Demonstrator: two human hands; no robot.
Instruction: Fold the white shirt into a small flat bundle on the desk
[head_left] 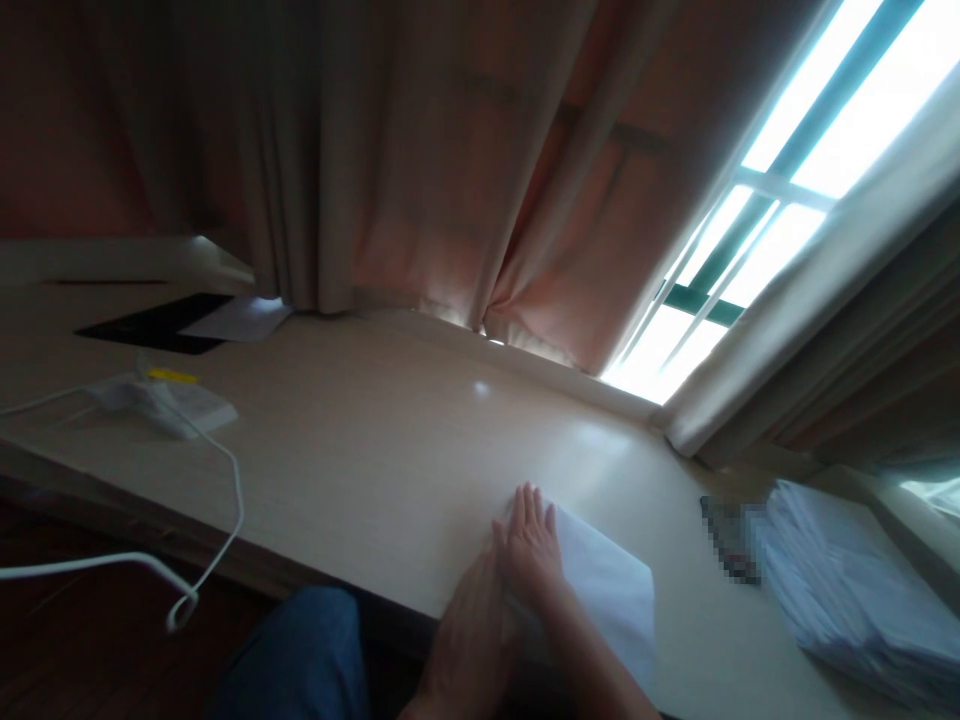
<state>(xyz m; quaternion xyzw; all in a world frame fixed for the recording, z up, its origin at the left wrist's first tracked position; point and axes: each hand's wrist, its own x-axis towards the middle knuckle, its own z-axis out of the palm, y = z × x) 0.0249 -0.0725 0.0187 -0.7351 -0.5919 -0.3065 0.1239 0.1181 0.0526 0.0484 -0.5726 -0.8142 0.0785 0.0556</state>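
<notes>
A white sheet of paper lies on the light wooden desk near its front edge. My right hand rests flat on the sheet's left part, fingers together and stretched out. My left hand lies just beside it at the sheet's left edge, partly under the right hand, fingers extended. Neither hand grips anything.
A stack of white papers sits at the right with a small dark object beside it. At the left lie a white charger with its cable, and a dark flat item. Curtains and a bright window stand behind.
</notes>
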